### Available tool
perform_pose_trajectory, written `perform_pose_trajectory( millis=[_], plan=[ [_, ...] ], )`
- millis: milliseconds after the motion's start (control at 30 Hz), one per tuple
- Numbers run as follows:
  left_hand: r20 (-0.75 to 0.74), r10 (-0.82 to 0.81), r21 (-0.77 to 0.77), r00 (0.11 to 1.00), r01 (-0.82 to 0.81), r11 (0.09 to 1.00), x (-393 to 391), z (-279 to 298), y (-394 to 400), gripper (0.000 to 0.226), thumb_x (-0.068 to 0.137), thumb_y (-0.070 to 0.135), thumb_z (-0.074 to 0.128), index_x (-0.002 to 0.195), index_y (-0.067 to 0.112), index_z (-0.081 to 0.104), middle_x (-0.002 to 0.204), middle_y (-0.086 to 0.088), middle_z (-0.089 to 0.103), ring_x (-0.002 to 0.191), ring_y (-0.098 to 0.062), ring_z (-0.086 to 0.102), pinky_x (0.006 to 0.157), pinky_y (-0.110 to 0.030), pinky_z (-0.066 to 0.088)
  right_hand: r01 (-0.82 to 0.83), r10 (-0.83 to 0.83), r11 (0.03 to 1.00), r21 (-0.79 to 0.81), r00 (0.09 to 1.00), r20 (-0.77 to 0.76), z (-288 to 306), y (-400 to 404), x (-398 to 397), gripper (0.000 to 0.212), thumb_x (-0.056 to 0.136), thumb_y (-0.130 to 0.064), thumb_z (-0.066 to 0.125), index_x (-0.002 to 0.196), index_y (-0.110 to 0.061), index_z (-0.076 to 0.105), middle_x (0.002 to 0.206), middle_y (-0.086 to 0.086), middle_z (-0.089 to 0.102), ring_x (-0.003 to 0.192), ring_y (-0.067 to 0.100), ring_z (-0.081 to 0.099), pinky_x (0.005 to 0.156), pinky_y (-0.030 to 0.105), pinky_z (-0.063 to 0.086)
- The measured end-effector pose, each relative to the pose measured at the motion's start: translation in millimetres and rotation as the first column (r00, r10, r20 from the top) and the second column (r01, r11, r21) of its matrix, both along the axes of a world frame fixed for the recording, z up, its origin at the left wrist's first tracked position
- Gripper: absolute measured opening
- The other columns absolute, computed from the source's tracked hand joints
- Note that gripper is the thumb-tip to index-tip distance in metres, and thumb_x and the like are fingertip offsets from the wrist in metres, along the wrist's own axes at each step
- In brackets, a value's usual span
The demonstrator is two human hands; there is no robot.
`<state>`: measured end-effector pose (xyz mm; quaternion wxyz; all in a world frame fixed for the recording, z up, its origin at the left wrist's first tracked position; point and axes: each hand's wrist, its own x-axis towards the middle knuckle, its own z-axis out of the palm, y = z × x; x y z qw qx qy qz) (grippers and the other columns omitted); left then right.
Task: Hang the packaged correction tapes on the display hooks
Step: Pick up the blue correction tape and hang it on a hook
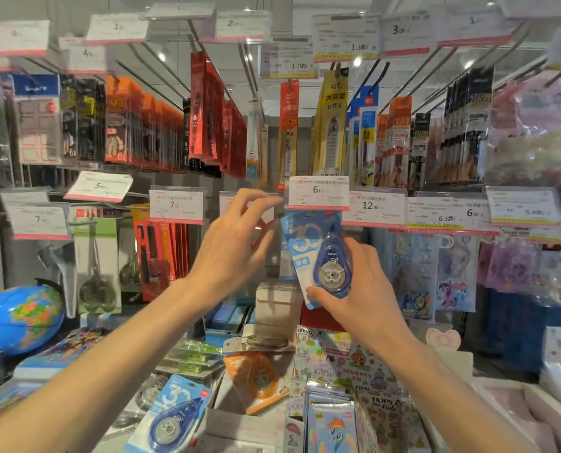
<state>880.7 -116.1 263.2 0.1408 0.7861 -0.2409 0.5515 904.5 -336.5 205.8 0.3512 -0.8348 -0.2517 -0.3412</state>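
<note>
My right hand [361, 289] grips the lower edge of a blue packaged correction tape [318, 256], held upright just under the 6.00 price tag [318, 192]. The pack's top is hidden behind that tag, so the hook is not visible. My left hand [236, 243] is raised beside it, fingers curled near the clear tag holder [269, 207] at the hook's front; whether it touches the holder I cannot tell. Another blue correction tape pack [171, 416] lies flat on the counter below, and an orange one [256, 380] lies to its right.
Rows of hooks carry pen and refill packs above, with price tags along each rail. Scissors packs [97, 266] hang at left. A globe [17, 318] sits lower left. Sticker packs [341, 387] crowd the counter at lower right, and a cardboard box [277, 308] stands behind.
</note>
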Motion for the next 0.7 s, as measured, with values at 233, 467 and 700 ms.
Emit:
perform_pose_trajectory(
  millis=[233, 467, 700],
  plan=[
    [-0.292, -0.217, -0.324, 0.931, 0.117, 0.939, 5.7, -59.5, -14.5, 0.027, 0.097, 0.026, 0.062, 0.123, 0.028, 0.056, 0.117, 0.014, 0.064, 0.095, 0.006, 0.063, 0.074, -0.010, 0.048, -0.091, 0.091, 0.996, 0.013, 0.994, -0.055, -1.8, -3.3, -4.3, 0.081, 0.089, -0.045, 0.069, 0.153, -0.033, 0.021, 0.141, -0.015, 0.032, 0.124, -0.002, 0.040, 0.100, 0.021, 0.037],
    [-0.387, -0.286, -0.386, 0.876, 0.128, 0.913, 29.4, -70.4, -27.3, 0.054, 0.098, 0.029, 0.059, 0.146, 0.043, 0.037, 0.131, 0.017, 0.057, 0.089, -0.002, 0.068, 0.082, -0.028, 0.057, -0.113, 0.114, 0.993, 0.012, 0.988, -0.105, -10.6, 1.1, 6.1, 0.070, 0.099, -0.034, 0.057, 0.155, -0.036, 0.016, 0.150, -0.014, 0.031, 0.133, 0.006, 0.043, 0.105, 0.041, 0.048],
    [-0.435, -0.148, -0.325, 0.888, -0.001, 0.946, 61.6, -71.1, -23.5, 0.061, 0.100, 0.026, 0.054, 0.152, 0.043, 0.028, 0.123, 0.007, 0.056, 0.091, -0.009, 0.054, 0.090, -0.040, 0.053, -0.005, -0.001, 0.999, -0.039, 0.986, -0.168, -8.2, 17.3, 35.1, 0.061, 0.100, -0.031, 0.056, 0.153, -0.025, 0.026, 0.147, 0.002, 0.044, 0.136, 0.022, 0.042, 0.106, 0.043, 0.045]
  ],
)
